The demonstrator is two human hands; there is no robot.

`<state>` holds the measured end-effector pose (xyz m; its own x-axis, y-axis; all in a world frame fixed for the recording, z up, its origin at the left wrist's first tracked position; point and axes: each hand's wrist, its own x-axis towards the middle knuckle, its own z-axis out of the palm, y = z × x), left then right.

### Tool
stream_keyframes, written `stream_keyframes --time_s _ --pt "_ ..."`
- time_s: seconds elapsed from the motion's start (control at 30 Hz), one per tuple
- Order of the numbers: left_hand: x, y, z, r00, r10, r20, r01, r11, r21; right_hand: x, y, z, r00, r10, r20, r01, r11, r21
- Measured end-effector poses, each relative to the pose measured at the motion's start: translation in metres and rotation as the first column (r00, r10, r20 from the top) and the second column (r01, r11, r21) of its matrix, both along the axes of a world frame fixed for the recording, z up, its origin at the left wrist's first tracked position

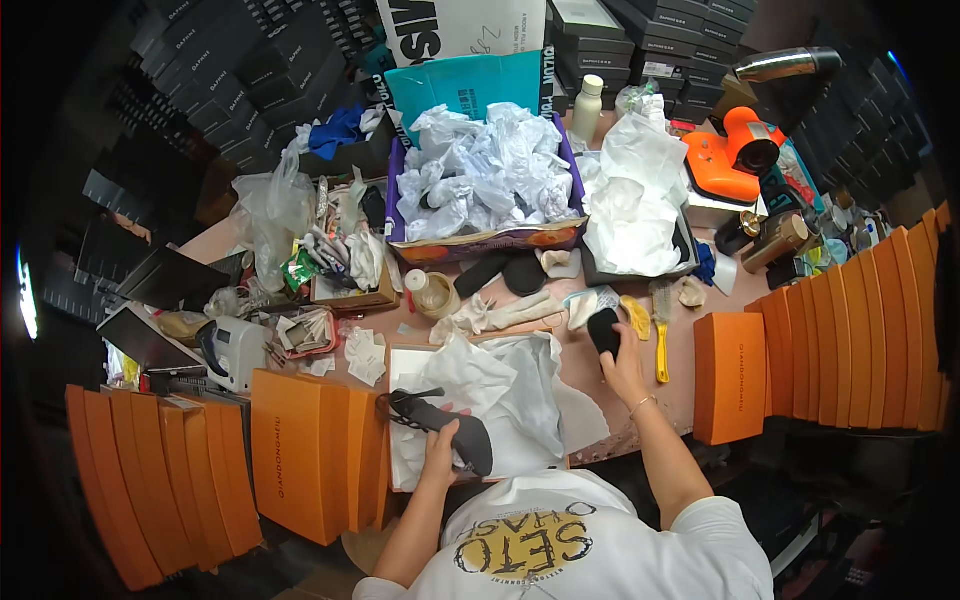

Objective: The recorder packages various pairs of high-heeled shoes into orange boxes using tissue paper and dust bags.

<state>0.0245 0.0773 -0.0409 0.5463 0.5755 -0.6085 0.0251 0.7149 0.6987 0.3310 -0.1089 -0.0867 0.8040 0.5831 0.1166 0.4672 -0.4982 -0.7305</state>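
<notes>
A dark grey shoe (460,440) with thin straps at its left end is gripped in my left hand (440,452), over an open shoebox lined with white tissue paper (515,380). To the right, my right hand (627,368) is closed around a small black pad (604,331), perhaps a sponge or the back of a brush; its underside is hidden. Beside that hand lie a yellow-handled brush (661,340) and a crumpled yellow cloth (635,316). The shoe and the black pad are well apart.
Orange shoeboxes stand in rows at the left (310,450) and right (730,380). Behind the work spot are a purple-edged carton (490,240) of white crumpled bags, a squat bottle (432,293) and an orange device (722,165). Dark boxes (290,75) are stacked beyond.
</notes>
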Motion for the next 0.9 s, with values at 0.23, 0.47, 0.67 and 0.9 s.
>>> stream_keyframes --time_s 0.23,0.47,0.67,0.9 --pt "0.035 0.003 0.065 0.932 0.071 0.357 -0.046 0.996 -0.076 0.044 0.158 0.021 0.818 0.391 0.421 -0.317 0.918 -0.237" --pt "0.053 0.033 0.066 0.854 0.356 0.379 -0.203 0.9 -0.386 0.014 0.173 0.05 0.915 0.39 0.105 -0.388 0.921 -0.031" --pt "0.065 0.02 0.071 0.897 0.292 0.333 -0.17 0.921 -0.35 -0.144 0.063 0.155 0.617 0.705 0.35 -0.769 0.635 0.076" --pt "0.052 0.003 0.052 0.882 0.076 0.465 0.096 0.937 -0.336 -0.181 0.044 0.162 0.761 0.549 0.345 -0.638 0.73 0.244"
